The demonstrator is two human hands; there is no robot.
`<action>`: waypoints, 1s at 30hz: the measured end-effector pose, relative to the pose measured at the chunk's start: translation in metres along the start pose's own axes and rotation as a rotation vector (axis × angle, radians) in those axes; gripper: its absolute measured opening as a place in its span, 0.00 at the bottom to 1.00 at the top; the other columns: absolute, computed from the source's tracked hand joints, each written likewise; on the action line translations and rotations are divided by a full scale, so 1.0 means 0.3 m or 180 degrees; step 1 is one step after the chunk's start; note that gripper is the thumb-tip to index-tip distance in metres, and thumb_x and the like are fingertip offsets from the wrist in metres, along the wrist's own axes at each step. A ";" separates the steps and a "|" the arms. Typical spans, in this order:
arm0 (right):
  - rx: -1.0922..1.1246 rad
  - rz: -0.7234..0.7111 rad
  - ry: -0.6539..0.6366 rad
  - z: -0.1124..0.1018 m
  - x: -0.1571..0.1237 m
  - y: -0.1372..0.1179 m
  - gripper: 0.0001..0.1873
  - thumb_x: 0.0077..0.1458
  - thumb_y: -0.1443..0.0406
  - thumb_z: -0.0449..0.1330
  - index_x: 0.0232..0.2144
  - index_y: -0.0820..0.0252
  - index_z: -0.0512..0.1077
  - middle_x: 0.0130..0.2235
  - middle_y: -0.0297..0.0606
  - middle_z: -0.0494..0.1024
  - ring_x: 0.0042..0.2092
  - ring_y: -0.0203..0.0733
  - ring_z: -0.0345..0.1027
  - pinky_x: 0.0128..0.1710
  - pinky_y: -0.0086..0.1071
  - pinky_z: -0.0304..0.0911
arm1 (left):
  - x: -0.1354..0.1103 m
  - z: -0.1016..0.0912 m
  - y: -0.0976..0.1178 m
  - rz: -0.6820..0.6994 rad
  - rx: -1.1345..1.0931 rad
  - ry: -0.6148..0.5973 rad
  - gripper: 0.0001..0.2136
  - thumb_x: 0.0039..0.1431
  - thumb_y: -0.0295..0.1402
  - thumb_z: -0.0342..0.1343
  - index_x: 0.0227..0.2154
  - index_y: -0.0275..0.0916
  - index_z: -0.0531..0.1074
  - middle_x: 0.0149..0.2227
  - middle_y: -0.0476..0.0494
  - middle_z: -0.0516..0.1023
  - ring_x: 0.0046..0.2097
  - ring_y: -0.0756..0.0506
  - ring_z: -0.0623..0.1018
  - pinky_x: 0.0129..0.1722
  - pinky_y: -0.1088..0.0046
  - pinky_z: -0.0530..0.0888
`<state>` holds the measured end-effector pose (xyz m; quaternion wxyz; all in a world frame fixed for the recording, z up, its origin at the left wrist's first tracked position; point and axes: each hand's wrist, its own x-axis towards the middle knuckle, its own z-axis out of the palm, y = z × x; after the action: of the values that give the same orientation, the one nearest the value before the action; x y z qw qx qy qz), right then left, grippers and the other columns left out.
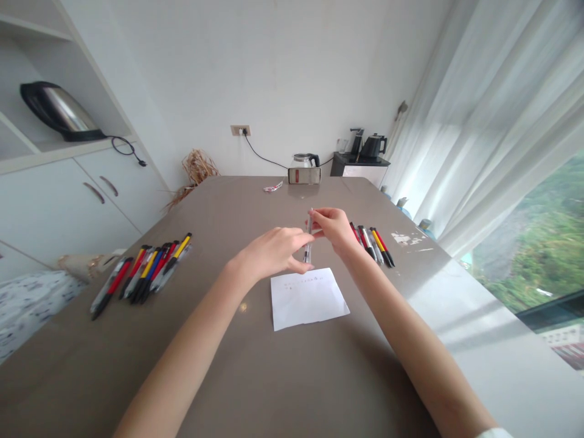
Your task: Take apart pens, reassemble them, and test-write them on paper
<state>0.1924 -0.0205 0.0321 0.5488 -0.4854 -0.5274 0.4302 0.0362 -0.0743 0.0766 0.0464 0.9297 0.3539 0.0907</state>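
Note:
A clear pen (pixel 308 250) stands upright just beyond the paper. The fingers of my right hand (pixel 334 227) pinch it near its top. From the left, my left hand (pixel 278 250) closes on its lower part, thumb near the bottom end and fingers higher up. Below the hands lies a white sheet of paper (pixel 310 303) with a few small marks along its top edge. To the right of my right hand are several pens (pixel 373 245) in red, black, yellow and clear. A larger row of pens (pixel 145 272) lies on the left side of the table.
The brown table (pixel 237 377) reaches to a glass pot (pixel 301 160) behind a small box (pixel 304 176) at its far edge. A crumpled wrapper (pixel 273 187) lies near them. Curtains (pixel 438 152) hang at the right; a kettle (pixel 64 112) stands on the left shelf.

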 end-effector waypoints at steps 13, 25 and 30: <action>-0.0622 0.0494 -0.0793 -0.011 -0.004 0.029 0.10 0.43 0.61 0.59 0.19 0.64 0.69 0.21 0.37 0.70 0.21 0.33 0.63 0.16 0.25 0.61 | 0.033 0.070 -0.038 0.0185 0.0343 0.0240 0.14 0.53 0.39 0.48 0.38 0.36 0.65 0.35 0.44 0.70 0.35 0.47 0.71 0.33 0.73 0.65; -0.1165 -0.0014 -0.0407 -0.209 0.041 -0.025 0.13 0.42 0.61 0.59 0.32 0.63 0.71 0.24 0.35 0.71 0.21 0.29 0.61 0.17 0.21 0.58 | 0.029 0.090 -0.086 -0.0184 0.0355 0.0147 0.22 0.55 0.35 0.45 0.54 0.47 0.52 0.46 0.46 0.68 0.43 0.46 0.71 0.37 0.74 0.65; -0.2401 0.0125 0.0185 -0.353 0.069 -0.008 0.17 0.44 0.58 0.58 0.35 0.63 0.72 0.25 0.38 0.74 0.22 0.33 0.65 0.20 0.24 0.60 | -0.024 0.019 -0.206 -0.0976 0.0087 -0.0053 0.19 0.53 0.44 0.45 0.49 0.50 0.61 0.43 0.50 0.73 0.41 0.47 0.72 0.37 0.74 0.66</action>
<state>0.2992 -0.0088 0.0406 0.3379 -0.6753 -0.6236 0.2022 -0.0081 -0.0331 0.0606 0.0499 0.8661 0.4925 0.0700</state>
